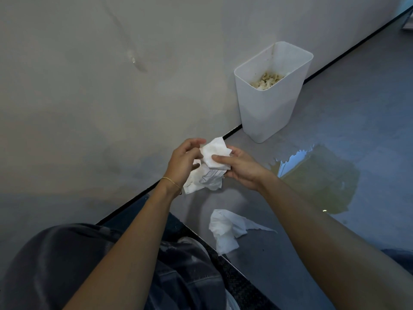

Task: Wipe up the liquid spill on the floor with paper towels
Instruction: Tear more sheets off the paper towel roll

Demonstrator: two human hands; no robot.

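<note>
Indoor room corner, home or office, can't tell which. Smooth glossy grey floor (368, 90), plain off-white painted wall (111, 97), thin black baseboard (357, 44) along the join, small white plastic wastebasket (266, 113) standing against the wall.

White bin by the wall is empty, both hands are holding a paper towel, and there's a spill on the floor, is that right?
No. The white bin by the wall is not empty: the head view shows crumpled, stained paper at its bottom. The rest holds: left hand and right hand both hold a paper towel, and there is a spill on the floor.
</note>
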